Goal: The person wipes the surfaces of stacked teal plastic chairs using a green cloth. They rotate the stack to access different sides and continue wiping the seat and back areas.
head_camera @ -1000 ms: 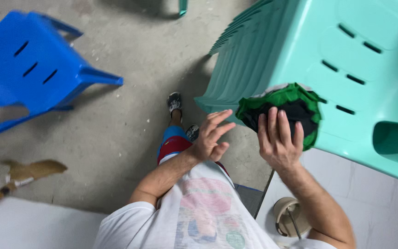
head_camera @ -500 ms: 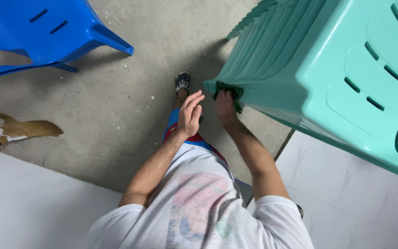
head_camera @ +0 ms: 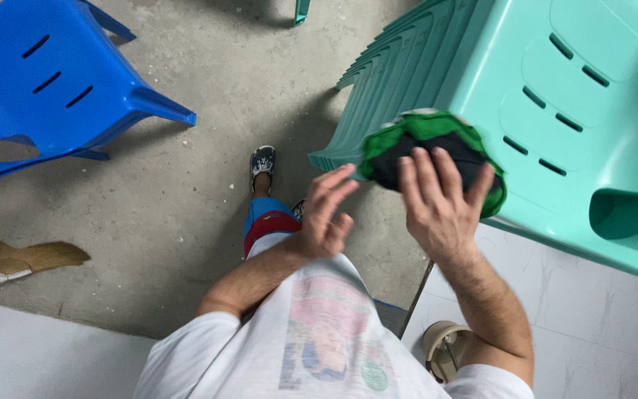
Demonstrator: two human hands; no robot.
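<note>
I see my right hand [head_camera: 441, 203] pressed flat, fingers spread, on a green-edged black cloth [head_camera: 426, 148] lying on the stack of turquoise plastic chairs [head_camera: 555, 89]. My left hand [head_camera: 326, 214] hovers just beside the stack's edge, fingers loosely open, holding nothing. A blue plastic chair [head_camera: 46, 89] stands well apart from the stack.
</note>
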